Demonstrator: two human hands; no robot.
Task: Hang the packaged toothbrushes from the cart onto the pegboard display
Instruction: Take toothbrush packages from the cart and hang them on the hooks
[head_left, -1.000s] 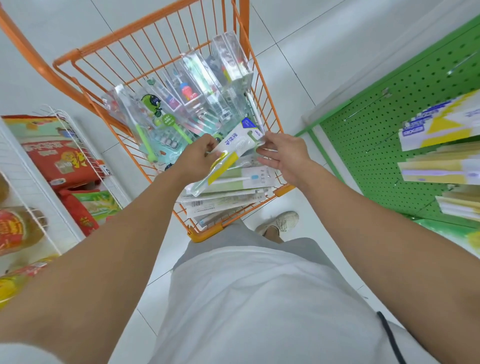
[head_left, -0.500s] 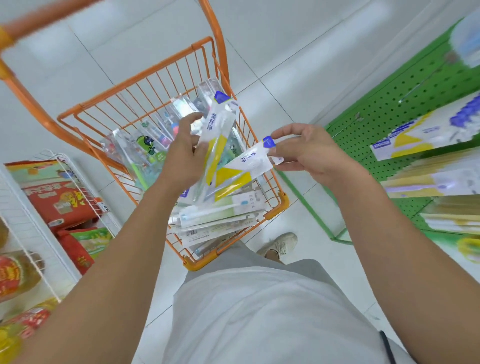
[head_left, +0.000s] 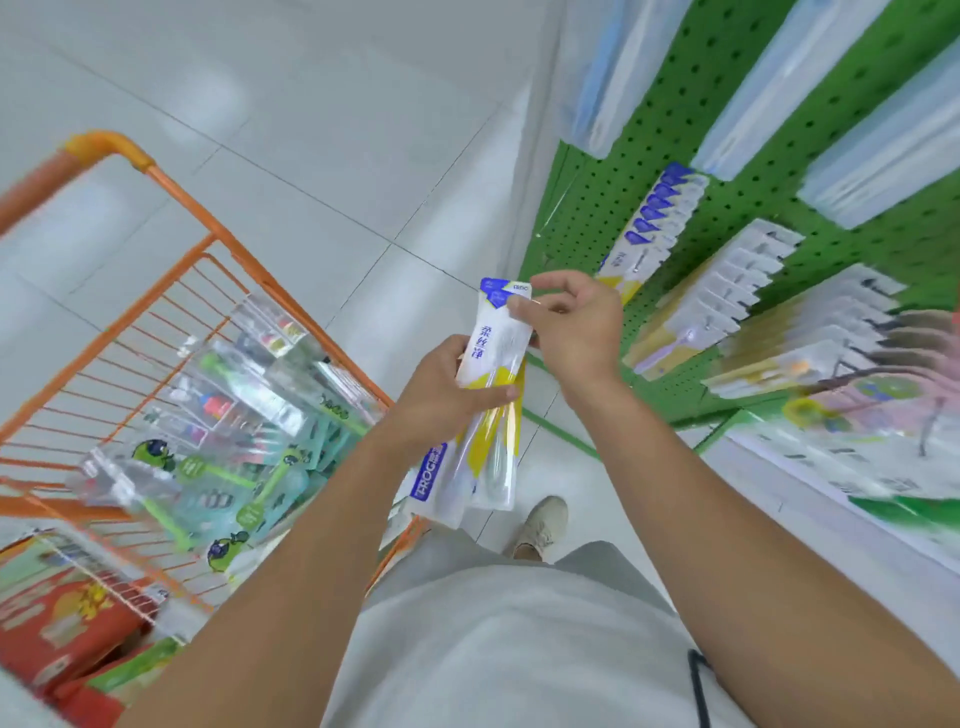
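My left hand (head_left: 441, 395) grips a small stack of white, yellow and blue packaged toothbrushes (head_left: 491, 395) around their middle, held upright between the cart and the display. My right hand (head_left: 571, 327) pinches the blue top end of the front pack with its fingertips. The orange wire cart (head_left: 171, 260) at the left holds several more clear toothbrush packs (head_left: 228, 431). The green pegboard (head_left: 753, 156) at the right carries rows of hung packs, among them matching white-and-yellow ones (head_left: 649, 228).
A bare metal peg (head_left: 558, 200) sticks out of the pegboard's left edge. White tiled floor lies between cart and display. A white wire shelf (head_left: 88, 566) with red and green packages stands at the lower left. My shoe (head_left: 537, 525) is below the packs.
Both hands have lifted the packs out of the cart and carried them right, toward the pegboard. The two packs, spread apart before, are now gathered together. The view has swung right.
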